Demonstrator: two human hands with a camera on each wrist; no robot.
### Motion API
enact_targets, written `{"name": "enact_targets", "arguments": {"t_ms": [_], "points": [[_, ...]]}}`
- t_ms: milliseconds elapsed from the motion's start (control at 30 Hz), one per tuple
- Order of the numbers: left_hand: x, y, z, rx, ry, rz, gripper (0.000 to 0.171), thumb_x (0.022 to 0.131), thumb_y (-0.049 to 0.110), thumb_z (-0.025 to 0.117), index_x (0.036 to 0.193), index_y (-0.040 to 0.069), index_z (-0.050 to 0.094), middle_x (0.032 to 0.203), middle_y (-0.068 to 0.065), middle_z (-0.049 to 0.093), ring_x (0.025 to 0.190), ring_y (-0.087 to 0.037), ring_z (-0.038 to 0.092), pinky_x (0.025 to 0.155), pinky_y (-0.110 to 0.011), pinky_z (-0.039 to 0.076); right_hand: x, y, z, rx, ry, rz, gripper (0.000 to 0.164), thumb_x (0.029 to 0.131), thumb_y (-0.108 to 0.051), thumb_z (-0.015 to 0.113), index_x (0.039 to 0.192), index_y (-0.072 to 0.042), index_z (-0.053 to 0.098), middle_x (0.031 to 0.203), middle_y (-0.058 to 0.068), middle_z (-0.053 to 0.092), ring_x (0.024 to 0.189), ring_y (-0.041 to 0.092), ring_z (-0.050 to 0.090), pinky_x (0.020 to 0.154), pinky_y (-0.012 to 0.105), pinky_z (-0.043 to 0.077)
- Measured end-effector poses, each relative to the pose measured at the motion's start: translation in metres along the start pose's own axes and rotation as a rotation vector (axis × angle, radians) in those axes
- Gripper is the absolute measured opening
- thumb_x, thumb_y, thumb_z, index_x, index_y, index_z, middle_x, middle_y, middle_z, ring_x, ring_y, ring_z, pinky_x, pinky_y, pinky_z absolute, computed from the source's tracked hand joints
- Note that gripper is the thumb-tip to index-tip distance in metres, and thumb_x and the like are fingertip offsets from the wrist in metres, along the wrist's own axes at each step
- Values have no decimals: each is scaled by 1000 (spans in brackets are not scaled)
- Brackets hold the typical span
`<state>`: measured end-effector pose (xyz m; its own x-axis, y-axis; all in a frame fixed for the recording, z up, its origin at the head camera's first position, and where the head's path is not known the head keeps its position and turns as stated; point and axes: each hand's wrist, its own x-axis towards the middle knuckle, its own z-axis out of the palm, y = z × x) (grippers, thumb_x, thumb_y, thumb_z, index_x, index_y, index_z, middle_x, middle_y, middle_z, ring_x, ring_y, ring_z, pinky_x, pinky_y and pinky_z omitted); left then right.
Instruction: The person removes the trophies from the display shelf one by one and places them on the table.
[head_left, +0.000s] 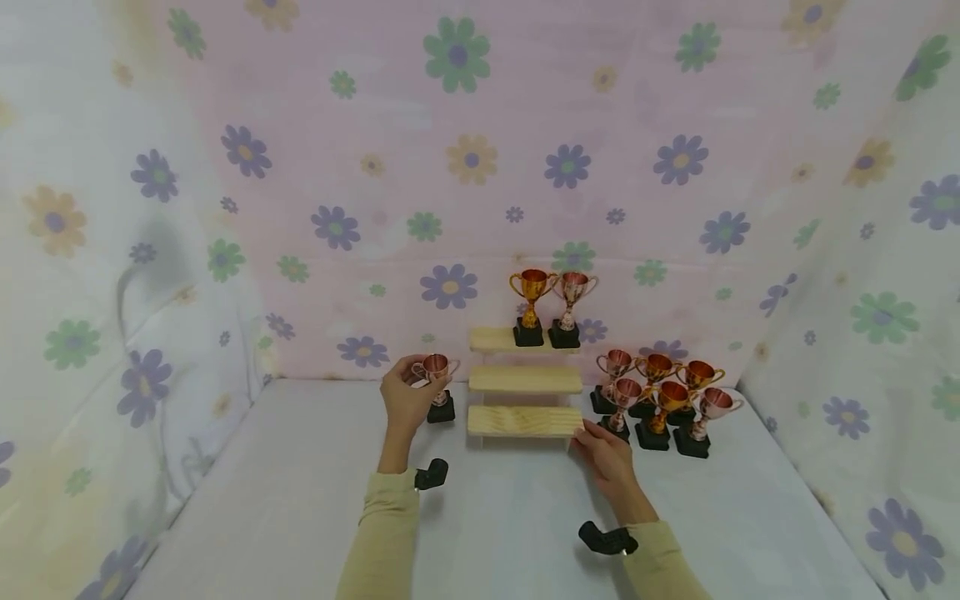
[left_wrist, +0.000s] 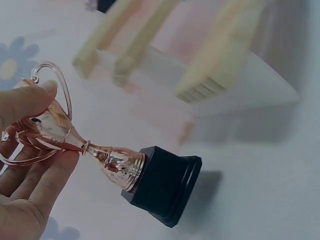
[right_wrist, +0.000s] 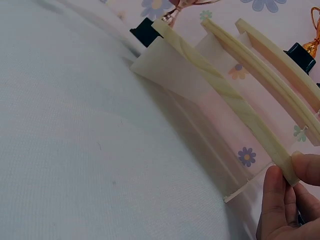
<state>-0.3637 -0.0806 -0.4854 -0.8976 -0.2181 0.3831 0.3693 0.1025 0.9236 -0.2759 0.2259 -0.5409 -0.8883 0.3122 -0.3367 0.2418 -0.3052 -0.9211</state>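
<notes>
My left hand (head_left: pixel 403 402) grips a small rose-gold trophy cup (left_wrist: pixel 122 167) by its bowl, left of a three-step wooden display stand (head_left: pixel 525 382). The trophy's black base points down, and in the left wrist view it looks clear of the surface. With thumb and fingers, my right hand (right_wrist: pixel 287 205) pinches the right end of the stand's lowest board (right_wrist: pixel 225 95). A gold trophy (head_left: pixel 530 315) and a rose-gold trophy (head_left: pixel 567 317) stand side by side on the top board. The middle and lowest boards carry nothing.
Several gold and rose-gold trophies (head_left: pixel 654 429) stand grouped in two rows right of the stand, close to my right hand. White cloth (head_left: pixel 495 517) covers the table. A flowered curtain (head_left: pixel 480 208) hangs behind and along both sides.
</notes>
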Motion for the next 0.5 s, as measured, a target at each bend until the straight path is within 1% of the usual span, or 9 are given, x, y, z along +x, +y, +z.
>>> {"name": "enact_targets", "arguments": {"t_ms": [67,167,233,333,400,500], "points": [[0,-7,1,10,10,-9,43,73,-4,89,111,-5,69,93,-24,65,86,-31,68,66,-12,57,0,-1,1,-2,1,1,53,101,-7,63,150,3,45,151,22,47,110,13,63,95,22,57],[3,-18,3,21,7,-8,44,74,-4,88,113,-5,69,95,-24,66,90,-33,69,69,-14,58,0,-2,1,0,5,-2,53,101,-7,63,150,3,45,151,23,47,112,15,63,98,24,55],[6,-22,4,21,-8,-4,44,75,-4,88,114,-6,68,99,-25,65,93,-36,68,71,-15,59,-1,-2,2,-7,8,-4,54,101,-8,63,150,3,44,151,23,46,113,15,62,100,26,55],[11,-28,7,9,-40,9,44,76,-5,86,115,-8,67,104,-26,64,95,-39,66,74,-20,61,0,-1,2,-13,15,-5,54,101,-7,63,150,3,44,151,24,46,115,18,62,101,27,54],[16,-31,9,18,-66,16,44,76,-5,86,116,-8,67,106,-26,64,96,-39,66,77,-27,63,0,-1,2,-14,16,-7,54,101,-7,63,150,3,44,151,24,46,118,20,60,102,27,54],[24,-35,11,31,-94,35,44,76,-5,86,116,-7,67,107,-27,65,95,-39,65,84,-45,62,0,1,2,-11,15,-6,54,101,-6,62,150,3,44,151,24,45,119,21,59,101,27,54]]}}
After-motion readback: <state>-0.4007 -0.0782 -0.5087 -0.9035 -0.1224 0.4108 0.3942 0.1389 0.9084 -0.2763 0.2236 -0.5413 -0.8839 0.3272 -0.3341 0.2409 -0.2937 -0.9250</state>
